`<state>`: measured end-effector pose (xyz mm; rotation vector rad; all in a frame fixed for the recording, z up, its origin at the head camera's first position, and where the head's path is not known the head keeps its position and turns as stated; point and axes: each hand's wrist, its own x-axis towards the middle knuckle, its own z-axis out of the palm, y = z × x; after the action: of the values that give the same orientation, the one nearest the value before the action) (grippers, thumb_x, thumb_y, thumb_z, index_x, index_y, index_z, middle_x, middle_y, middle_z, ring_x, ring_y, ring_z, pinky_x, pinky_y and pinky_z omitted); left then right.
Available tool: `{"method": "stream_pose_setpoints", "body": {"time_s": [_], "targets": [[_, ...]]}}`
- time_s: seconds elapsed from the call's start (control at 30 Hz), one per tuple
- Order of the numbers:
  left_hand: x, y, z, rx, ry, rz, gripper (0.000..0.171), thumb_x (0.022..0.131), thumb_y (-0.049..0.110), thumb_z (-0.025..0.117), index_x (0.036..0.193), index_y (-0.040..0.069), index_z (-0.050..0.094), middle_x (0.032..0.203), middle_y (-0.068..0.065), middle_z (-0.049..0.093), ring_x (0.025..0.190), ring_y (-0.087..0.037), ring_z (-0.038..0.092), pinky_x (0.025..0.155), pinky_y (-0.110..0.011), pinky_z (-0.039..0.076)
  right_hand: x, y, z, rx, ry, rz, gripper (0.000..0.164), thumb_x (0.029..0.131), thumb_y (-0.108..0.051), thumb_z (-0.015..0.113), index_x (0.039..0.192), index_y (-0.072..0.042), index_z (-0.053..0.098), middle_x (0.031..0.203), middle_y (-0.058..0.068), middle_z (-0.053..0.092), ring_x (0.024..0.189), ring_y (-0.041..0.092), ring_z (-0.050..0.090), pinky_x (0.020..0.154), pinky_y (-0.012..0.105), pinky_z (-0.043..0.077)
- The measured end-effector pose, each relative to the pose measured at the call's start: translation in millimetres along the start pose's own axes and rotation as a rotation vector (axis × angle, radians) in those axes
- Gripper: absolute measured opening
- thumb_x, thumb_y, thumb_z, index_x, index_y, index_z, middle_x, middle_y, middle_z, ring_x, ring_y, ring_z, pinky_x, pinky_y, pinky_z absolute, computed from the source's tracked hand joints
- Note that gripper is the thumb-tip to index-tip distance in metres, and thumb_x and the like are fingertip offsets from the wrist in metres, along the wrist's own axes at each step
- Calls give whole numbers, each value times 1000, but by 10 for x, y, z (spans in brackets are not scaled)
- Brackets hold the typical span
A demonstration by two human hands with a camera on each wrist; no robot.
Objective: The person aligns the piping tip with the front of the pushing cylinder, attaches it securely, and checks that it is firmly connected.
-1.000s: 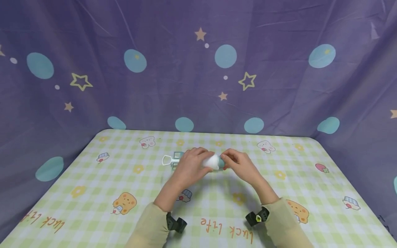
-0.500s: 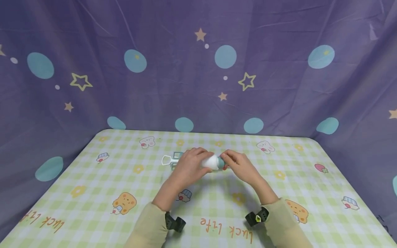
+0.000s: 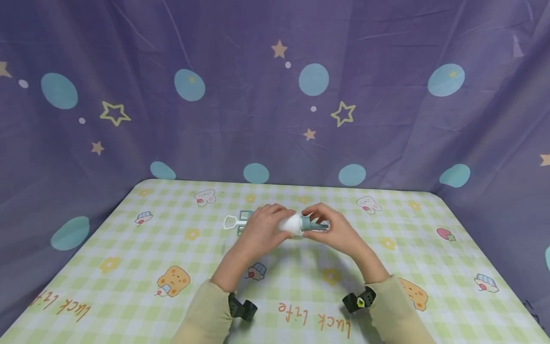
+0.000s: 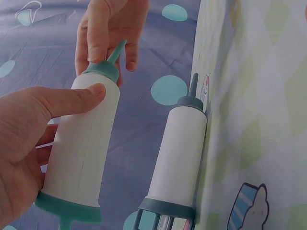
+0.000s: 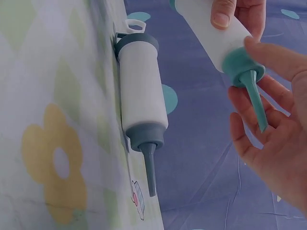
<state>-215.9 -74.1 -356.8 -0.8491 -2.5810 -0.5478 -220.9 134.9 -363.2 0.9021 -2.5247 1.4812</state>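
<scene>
A white icing syringe (image 4: pixel 86 143) with green ends is held in my left hand (image 3: pixel 264 229), whose thumb lies along the barrel. Its green nozzle cap (image 5: pixel 240 64) points right, with a thin slanted tip. Around that cap, my right hand (image 3: pixel 337 231) curls its thumb and fingers, the thumb tip at the edge where cap and barrel meet. A second white icing syringe (image 5: pixel 142 88) with darker blue-grey ends lies on the table alongside. Its white loop handle (image 3: pixel 230 222) shows left of my left hand in the head view; most of its barrel is hidden there.
A green-and-white checked cloth (image 3: pixel 172 239) with printed flowers and cartoon figures covers the table. Behind it hangs a purple curtain (image 3: pixel 240 119) with blue dots and stars. A black camera mount sits on each wrist.
My right hand has spread its fingers wider around the nozzle cap, so more of a nozzle shows in the head view. My left hand stays on the syringe in nearly the same place.
</scene>
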Motion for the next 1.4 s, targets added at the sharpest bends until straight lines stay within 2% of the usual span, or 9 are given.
{"method": "stream_pose_setpoints", "body": {"time_s": [0.1, 0.23, 0.5, 0.67, 0.8, 1.03, 1.17, 1.3, 1.4], "targets": [[6, 5, -7, -8, 0, -4, 47, 70, 26, 78, 114, 16, 63, 106, -1, 63, 96, -20, 57, 84, -37, 44, -7, -138, -19, -14, -2, -30, 36, 77, -5, 71, 110, -2, 57, 107, 9, 59, 92, 24, 57, 79, 39, 47], [11, 10, -12, -16, -1, -10, 48, 70, 25, 78, 114, 15, 63, 106, -2, 63, 96, -21, 57, 84, -38, 44, -1, -82, -12, -17, 3, -44, 34, 77, -2, 70, 108, -3, 58, 106, 9, 59, 90, 23, 56, 79, 39, 47], [8, 11, -14, -4, 5, -5, 47, 71, 27, 77, 114, 15, 63, 106, -1, 63, 95, -19, 57, 84, -37, 45, 20, 206, 19, 8, 14, -7, 29, 81, -18, 69, 108, -16, 59, 104, -2, 62, 89, 14, 57, 80, 40, 47], [7, 14, -12, 8, 7, -2, 47, 71, 29, 77, 115, 17, 63, 106, 0, 63, 96, -18, 57, 84, -36, 45, 16, 218, 13, -4, 9, 6, 24, 85, -25, 64, 108, -17, 60, 100, -4, 63, 89, 13, 57, 80, 37, 47], [6, 19, -9, 1, 2, 1, 47, 72, 28, 77, 115, 17, 63, 107, 0, 63, 97, -18, 57, 84, -36, 45, 14, 217, 14, -26, 0, 21, 22, 90, -29, 58, 108, -18, 60, 95, -3, 64, 84, 12, 59, 73, 34, 49], [5, 29, -11, 11, 3, 20, 48, 72, 31, 76, 116, 17, 63, 107, 0, 63, 97, -18, 57, 84, -36, 45, 23, 220, 26, -34, 4, 57, 19, 94, -32, 48, 102, -21, 61, 88, -5, 64, 78, 22, 61, 67, 29, 49], [1, 29, -10, 15, 9, 33, 48, 72, 31, 76, 115, 16, 63, 106, -1, 63, 96, -19, 57, 82, -36, 46, 24, 222, 33, -39, 4, 55, 20, 96, -31, 45, 100, -21, 62, 84, -6, 64, 75, 16, 61, 68, 30, 49], [-3, 26, -14, 12, 10, 32, 48, 72, 30, 76, 115, 16, 63, 106, -1, 63, 96, -19, 57, 83, -36, 45, 20, 215, 33, -50, 1, 58, 22, 96, -32, 44, 101, -21, 62, 90, -5, 65, 80, 12, 60, 71, 31, 49], [-5, 22, -13, 14, 4, 24, 47, 72, 31, 76, 116, 17, 63, 106, 0, 63, 96, -18, 57, 84, -36, 45, 11, 212, 27, -54, 11, 62, 19, 93, -33, 51, 105, -21, 61, 99, -5, 64, 86, 12, 59, 73, 32, 49]]}}
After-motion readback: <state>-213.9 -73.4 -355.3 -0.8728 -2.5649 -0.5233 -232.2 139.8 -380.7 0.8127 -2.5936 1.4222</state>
